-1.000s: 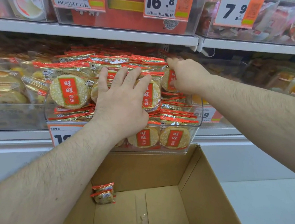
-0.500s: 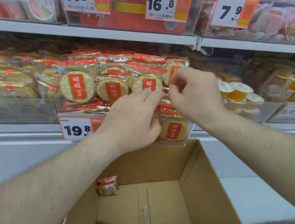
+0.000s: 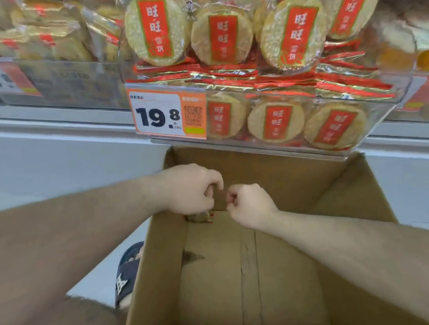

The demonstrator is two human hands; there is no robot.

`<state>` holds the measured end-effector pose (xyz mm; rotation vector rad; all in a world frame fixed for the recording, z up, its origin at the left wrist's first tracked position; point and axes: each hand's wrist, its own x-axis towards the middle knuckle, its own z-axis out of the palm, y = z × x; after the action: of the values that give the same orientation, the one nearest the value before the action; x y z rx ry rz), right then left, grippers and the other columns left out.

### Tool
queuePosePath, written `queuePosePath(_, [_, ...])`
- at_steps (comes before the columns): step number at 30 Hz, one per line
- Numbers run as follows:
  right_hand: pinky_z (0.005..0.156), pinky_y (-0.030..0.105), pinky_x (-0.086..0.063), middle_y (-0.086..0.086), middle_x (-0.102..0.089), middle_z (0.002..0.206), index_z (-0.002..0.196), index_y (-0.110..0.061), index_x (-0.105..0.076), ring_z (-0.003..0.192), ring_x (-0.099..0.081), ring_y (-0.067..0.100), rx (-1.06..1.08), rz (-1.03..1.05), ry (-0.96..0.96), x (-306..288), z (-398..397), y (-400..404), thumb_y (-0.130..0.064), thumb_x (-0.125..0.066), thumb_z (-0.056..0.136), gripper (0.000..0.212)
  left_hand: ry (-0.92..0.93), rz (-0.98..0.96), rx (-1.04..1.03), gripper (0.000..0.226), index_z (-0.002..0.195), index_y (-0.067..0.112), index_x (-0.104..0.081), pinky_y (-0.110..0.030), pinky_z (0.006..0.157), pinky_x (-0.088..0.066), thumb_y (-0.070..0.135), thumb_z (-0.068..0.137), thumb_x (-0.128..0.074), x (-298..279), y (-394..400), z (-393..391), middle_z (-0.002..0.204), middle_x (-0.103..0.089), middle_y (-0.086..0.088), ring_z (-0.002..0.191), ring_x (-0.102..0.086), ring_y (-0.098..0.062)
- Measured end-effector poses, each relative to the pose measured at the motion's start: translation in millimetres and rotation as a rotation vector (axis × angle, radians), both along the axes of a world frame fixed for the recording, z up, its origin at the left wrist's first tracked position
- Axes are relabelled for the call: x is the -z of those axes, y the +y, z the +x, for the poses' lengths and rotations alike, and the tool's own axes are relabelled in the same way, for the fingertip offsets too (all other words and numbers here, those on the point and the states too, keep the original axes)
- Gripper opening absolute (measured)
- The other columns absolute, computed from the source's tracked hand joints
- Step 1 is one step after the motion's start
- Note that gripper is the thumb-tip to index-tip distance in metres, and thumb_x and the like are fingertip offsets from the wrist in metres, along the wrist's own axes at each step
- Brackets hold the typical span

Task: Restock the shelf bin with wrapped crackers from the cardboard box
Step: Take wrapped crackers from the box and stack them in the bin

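1. Below the shelf, both hands are seen lowered into the open box (image 3: 335,193), close together near its far left corner.
2. The left hand (image 3: 187,190) is shown with fingers curled downward just above the last wrapped crackers (image 3: 200,218); whether they are gripped or only touched cannot be told, as the fingertips are hidden behind the hand.
3. The right hand (image 3: 248,206) is held as a loose fist just beside the left, knuckles up, with nothing seen between its fingers.
4. The crackers in the box are mostly covered by the left hand; only a gold edge with a red strip is shown, lying on the box floor against the far wall.
5. The clear bin (image 3: 375,119) is seen directly above the box's far edge, piled with round crackers in gold and red wrappers, some upright facing outward, others stacked flat.
6. A price tag (image 3: 157,115) reading 19.8 is fixed to the bin's front left.
7. A neighbouring bin (image 3: 45,81) of other wrapped snacks is seen to the left, blurred.
8. A dark slipper (image 3: 127,271) is shown on the floor just beside the box's left wall.
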<state>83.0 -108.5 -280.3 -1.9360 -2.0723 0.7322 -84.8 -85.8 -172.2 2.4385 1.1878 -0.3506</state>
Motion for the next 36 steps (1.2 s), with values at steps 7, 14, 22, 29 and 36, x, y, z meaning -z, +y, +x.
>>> queuePosePath(7, [0.078, 0.028, -0.05, 0.006, -0.069, 0.108, 0.116, -0.027, -0.061, 0.103, -0.064, 0.029, 0.238, -0.247, 0.183, 126.7, -42.6, 41.1, -0.037, -0.063, 0.087, 0.032, -0.114, -0.172, -0.272, 0.026, 0.113, 0.028, -0.059, -0.023, 0.086, -0.049, 0.02, 0.088, -0.057, 32.6, 9.4, -24.1, 0.103, -0.063, 0.014, 0.079, -0.055, 0.003])
queuePosePath(14, [0.079, 0.028, -0.048, 0.009, -0.067, 0.11, 0.113, -0.032, -0.065, 0.103, -0.063, 0.03, 0.296, -0.28, 0.224, 156.7, -58.7, 45.2, -0.023, -0.06, 0.085, 0.03, -0.178, -0.153, -0.382, 0.028, 0.111, 0.033, -0.058, -0.021, 0.086, -0.046, 0.022, 0.086, -0.059, 41.3, 7.2, -29.7, 0.107, -0.059, 0.015, 0.089, -0.056, -0.002])
queuePosePath(22, [0.049, 0.027, -0.043, 0.014, -0.061, 0.069, 0.069, -0.015, -0.051, 0.054, -0.061, 0.028, 0.453, -0.363, 0.756, 59.8, -28.6, 5.6, -0.008, -0.063, 0.077, 0.016, -0.021, -0.129, -0.267, 0.068, 0.14, 0.025, -0.04, -0.027, 0.092, -0.046, 0.045, 0.081, -0.069, 36.7, 0.1, -26.7, 0.127, -0.05, 0.004, 0.109, -0.054, -0.014])
queuePosePath(29, [0.052, 0.031, -0.042, 0.016, -0.063, 0.068, 0.078, -0.006, -0.053, 0.05, -0.061, 0.026, 0.394, -0.429, 1.066, 2.8, -35.4, -6.3, 0.001, -0.051, 0.09, 0.015, 0.137, 0.034, -0.223, 0.03, 0.114, 0.026, -0.057, -0.037, 0.076, -0.054, 0.029, 0.084, -0.062, 34.6, -3.9, -25.9, 0.1, -0.064, 0.001, 0.089, -0.06, -0.021])
queuePosePath(36, [0.047, 0.022, -0.037, 0.004, -0.064, 0.072, 0.099, -0.018, -0.064, 0.049, -0.052, 0.019, 0.717, -0.496, 0.697, 87.6, -38.6, 36.3, -0.02, -0.06, 0.089, 0.011, 0.02, 0.022, -0.324, 0.023, 0.106, 0.031, -0.058, -0.026, 0.064, -0.046, 0.024, 0.085, -0.062, 28.4, 2.8, -37.7, 0.097, -0.065, 0.006, 0.083, -0.057, -0.015])
